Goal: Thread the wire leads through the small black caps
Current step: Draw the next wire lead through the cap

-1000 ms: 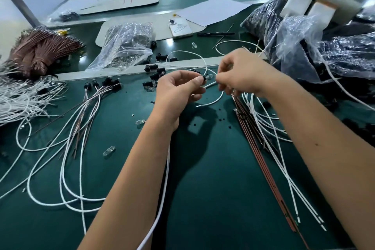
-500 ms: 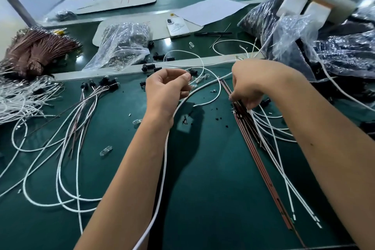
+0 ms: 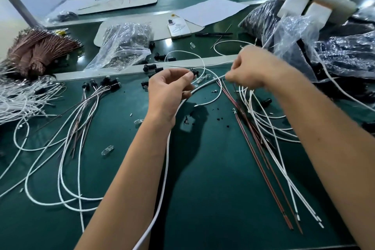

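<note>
My left hand (image 3: pixel 169 89) hovers over the green table with fingers curled, pinching something small at its fingertips beside a black cap (image 3: pixel 194 72); what it pinches is too small to tell. A long white wire (image 3: pixel 167 148) runs from under that hand down toward the front edge. My right hand (image 3: pixel 249 68) is blurred and pinches the end of a white wire (image 3: pixel 218 77) just right of the left hand. Several loose black caps (image 3: pixel 151 66) lie along the pale strip behind the hands. White leads (image 3: pixel 269 144) and red-brown leads (image 3: pixel 261 160) lie under my right forearm.
Finished wires with black caps (image 3: pixel 105 83) fan out at left over white wire loops (image 3: pixel 60 168). Brown wire bundles (image 3: pixel 38 53) sit far left. A clear bag of parts (image 3: pixel 123 46), a phone (image 3: pixel 179 27), and black plastic bags (image 3: pixel 334 46) stand behind. Clear LEDs (image 3: pixel 107 150) lie scattered.
My right hand has lifted from the lead pile and now pinches a white wire end near my left hand. The left hand has stayed roughly in place.
</note>
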The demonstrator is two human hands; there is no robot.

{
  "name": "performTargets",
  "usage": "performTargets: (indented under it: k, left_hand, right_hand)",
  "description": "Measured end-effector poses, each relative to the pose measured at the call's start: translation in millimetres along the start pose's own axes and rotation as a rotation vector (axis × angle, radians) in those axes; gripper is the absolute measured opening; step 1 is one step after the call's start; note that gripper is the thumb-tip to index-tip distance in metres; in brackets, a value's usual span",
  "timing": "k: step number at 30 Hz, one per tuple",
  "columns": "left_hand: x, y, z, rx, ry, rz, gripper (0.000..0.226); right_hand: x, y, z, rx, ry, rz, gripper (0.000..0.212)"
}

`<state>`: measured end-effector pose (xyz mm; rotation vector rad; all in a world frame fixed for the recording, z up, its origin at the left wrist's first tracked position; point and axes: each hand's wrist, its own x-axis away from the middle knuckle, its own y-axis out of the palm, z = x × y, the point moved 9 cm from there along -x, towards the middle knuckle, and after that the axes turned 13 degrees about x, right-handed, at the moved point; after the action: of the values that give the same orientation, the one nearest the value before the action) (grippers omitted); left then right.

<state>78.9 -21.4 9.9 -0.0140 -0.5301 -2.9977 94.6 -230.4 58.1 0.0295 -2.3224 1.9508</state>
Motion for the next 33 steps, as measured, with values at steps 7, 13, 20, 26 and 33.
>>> performTargets:
  k: [7, 13, 20, 26, 33]
  left_hand:
    - [17, 44, -15, 0.302, -0.178, -0.375, 0.016]
    - [19, 48, -8, 0.399, -0.155, -0.365, 0.017]
    - [1, 15, 1, 0.543, -0.015, -0.107, 0.009]
    - [10, 28, -5, 0.199, 0.048, -0.173, 0.012]
    - [11, 33, -4, 0.037, 0.075, -0.271, 0.016]
  right_hand:
    - [-4, -32, -16, -1.06, -0.079, 0.165, 0.017]
    - [-2, -23, -18, -1.216, -0.087, 0.209, 0.01]
    - [33, 55, -40, -0.886, -0.254, -0.286, 0.027]
    - [44, 73, -50, -1.196, -0.262, -0.388, 0.008]
    - [45, 80, -31, -1.399, -0.11, -0.589, 0.033]
